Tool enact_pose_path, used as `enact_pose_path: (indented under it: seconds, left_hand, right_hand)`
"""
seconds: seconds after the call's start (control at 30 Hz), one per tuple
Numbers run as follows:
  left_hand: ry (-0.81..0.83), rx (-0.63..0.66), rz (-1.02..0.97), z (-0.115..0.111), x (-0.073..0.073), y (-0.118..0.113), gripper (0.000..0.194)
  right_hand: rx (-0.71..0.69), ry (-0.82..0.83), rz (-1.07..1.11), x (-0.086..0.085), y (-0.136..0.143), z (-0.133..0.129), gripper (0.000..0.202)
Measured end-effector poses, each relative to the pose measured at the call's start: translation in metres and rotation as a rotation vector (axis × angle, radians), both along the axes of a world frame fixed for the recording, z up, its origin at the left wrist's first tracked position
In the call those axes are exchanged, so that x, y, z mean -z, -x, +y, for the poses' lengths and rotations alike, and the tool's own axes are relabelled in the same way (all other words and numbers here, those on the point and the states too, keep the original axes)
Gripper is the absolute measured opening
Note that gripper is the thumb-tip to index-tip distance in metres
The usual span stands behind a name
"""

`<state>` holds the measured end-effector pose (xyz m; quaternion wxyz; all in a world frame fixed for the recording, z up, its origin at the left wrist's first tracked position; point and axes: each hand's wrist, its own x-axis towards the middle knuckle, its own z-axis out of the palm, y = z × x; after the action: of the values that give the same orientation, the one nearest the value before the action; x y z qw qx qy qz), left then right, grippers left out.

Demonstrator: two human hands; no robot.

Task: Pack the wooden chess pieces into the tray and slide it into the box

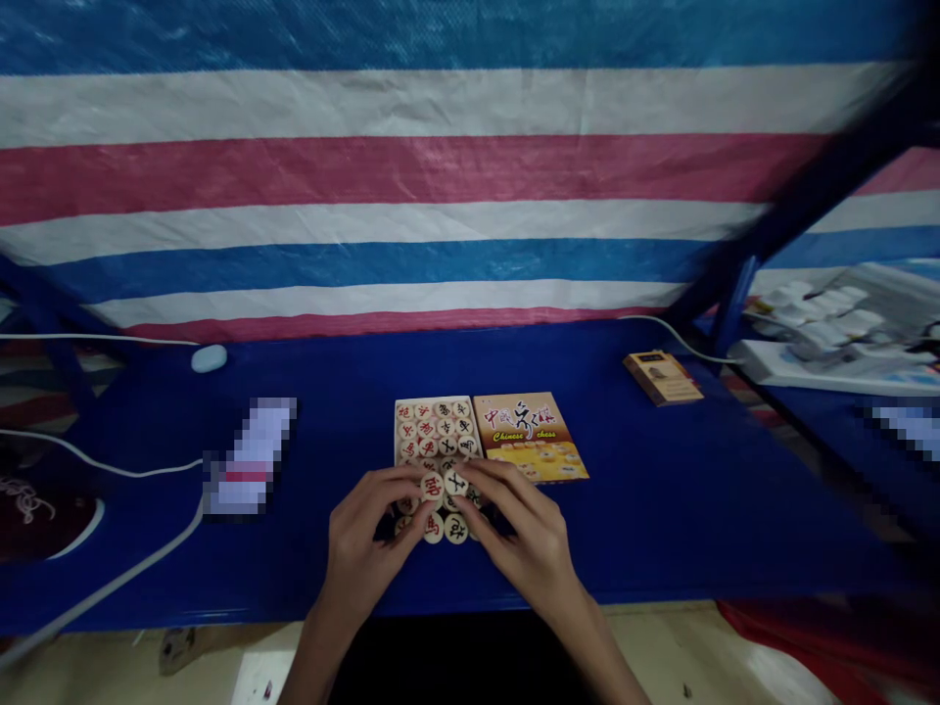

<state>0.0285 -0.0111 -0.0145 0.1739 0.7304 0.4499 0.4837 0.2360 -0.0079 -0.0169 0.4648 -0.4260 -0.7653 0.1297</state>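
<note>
My left hand [376,514] pinches a round xiangqi piece with a red character [432,486] between thumb and fingers. Beside it, my right hand [525,519] grips a piece with a black character [456,483]. Both pieces are held close together, just in front of a white box [398,436] filled with rows of red- and black-marked pieces; my fingers cover its near part. Below my fingertips lie more pieces, among them a red one [433,529] and a black one [456,530]. Right of the box rests its printed "Chinese chess" lid [535,460].
On the blue table [661,509] a pixelated phone-like object [250,455] lies to the left, near white cables and a light blue case [210,358]. A brown-yellow small carton [663,378] sits at back right. A white power strip [793,367] is farther right, by a metal post.
</note>
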Motion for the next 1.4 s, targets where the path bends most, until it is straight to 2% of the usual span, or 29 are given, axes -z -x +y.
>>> enact_pose_path:
  seconds: [0.23, 0.4, 0.5, 0.63, 0.8, 1.13, 1.27, 1.33, 1.4]
  left_hand:
    - [-0.018, 0.007, -0.007, 0.001, -0.007, -0.002, 0.022]
    - [-0.068, -0.113, 0.051, 0.006, -0.010, -0.005, 0.027]
    - [-0.068, -0.141, 0.163, 0.012, -0.011, -0.007, 0.031]
    - [-0.074, -0.131, 0.269, 0.018, -0.008, -0.008, 0.027]
    - [-0.045, -0.115, 0.249, 0.021, -0.004, -0.008, 0.023]
    - [-0.018, -0.072, 0.248, 0.019, -0.005, -0.008, 0.023]
    - [-0.075, -0.150, 0.193, 0.008, -0.010, -0.003, 0.028]
    - [-0.108, -0.198, 0.178, -0.007, -0.010, 0.002, 0.027]
    - [-0.108, -0.213, 0.215, -0.025, -0.006, 0.008, 0.026]
  right_hand:
    - [0.015, -0.011, 0.000, -0.006, 0.000, -0.001, 0.047]
    - [0.141, -0.043, -0.061, -0.011, 0.000, 0.006, 0.040]
    - [0.184, -0.073, -0.134, -0.013, -0.002, 0.011, 0.035]
    - [0.159, -0.079, -0.211, -0.011, -0.001, 0.017, 0.026]
    - [0.149, -0.033, -0.241, -0.008, 0.002, 0.017, 0.019]
    - [0.125, -0.007, -0.217, -0.009, 0.001, 0.018, 0.021]
    - [0.172, -0.030, -0.109, -0.014, -0.004, 0.008, 0.023]
    - [0.195, -0.019, -0.053, -0.013, -0.010, -0.003, 0.024]
    - [0.162, 0.021, -0.050, -0.010, -0.018, -0.018, 0.024]
